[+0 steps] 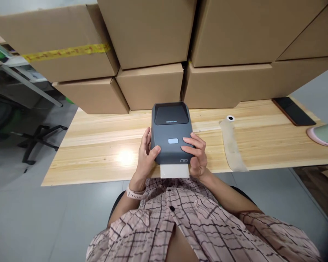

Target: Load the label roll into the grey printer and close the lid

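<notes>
Our left hand (147,156) clasps the grey printer (166,133) at eight o'clock, thumb on top. It sits at twelve o'clock from us on the wooden table (101,145), white paper (175,171) jutting at six. Our right hand (199,154) clasps its four o'clock corner.

At the centre of the frame, the printer (164,153) looks like smooth, matt grey plastic, its top panel (171,113) darker and glossier. Smooth white paper (175,171) shows just below. The surface (98,145) is pale grained wood with a sheen. Matt brown cardboard boxes (150,36) fill the top; the shirt (158,225) at the bottom is creased cloth.
</notes>
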{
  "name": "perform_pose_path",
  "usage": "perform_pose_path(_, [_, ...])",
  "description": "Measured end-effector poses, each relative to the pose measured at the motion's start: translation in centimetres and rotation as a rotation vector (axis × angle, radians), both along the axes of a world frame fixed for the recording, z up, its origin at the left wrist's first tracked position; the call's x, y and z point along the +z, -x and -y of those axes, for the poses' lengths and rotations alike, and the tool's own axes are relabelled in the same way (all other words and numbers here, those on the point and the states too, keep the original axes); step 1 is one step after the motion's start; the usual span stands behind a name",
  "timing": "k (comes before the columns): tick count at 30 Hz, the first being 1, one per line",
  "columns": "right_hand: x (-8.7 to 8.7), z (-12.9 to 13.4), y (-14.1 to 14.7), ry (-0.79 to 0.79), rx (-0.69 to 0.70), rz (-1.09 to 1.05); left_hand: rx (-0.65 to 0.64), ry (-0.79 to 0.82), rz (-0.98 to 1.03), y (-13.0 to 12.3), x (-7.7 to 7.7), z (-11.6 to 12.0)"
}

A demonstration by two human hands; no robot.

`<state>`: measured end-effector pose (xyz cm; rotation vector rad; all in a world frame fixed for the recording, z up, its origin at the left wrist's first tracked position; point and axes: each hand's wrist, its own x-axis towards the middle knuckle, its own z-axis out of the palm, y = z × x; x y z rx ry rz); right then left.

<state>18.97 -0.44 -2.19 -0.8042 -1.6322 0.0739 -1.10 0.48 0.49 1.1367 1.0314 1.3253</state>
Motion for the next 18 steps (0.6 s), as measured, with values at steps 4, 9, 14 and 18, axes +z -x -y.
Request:
perform_pose_path(4, [-0.2, -0.1, 0.4, 0.009, 0.011, -0.03, -0.006, -0.054, -0.033, -0.1, -0.3, 0.1])
perform_pose_path(9, [-0.4, -0.2, 0.4, -0.019, 0.018, -0.051, 0.0, -0.09, -0.036, 0.0, -0.5, -0.3])
perform_pose_path(14, [-0.3, -0.7, 0.5, -0.062, 0.016, -0.068, 0.089, -0.046, -0.1, 0.1, -0.5, 1.3])
perform_pose_path(18, [-0.1, -0.5, 0.9, -0.04, -0.017, -0.084, 0.385, 0.046, -0.225, 0.1, -1.2, 6.0])
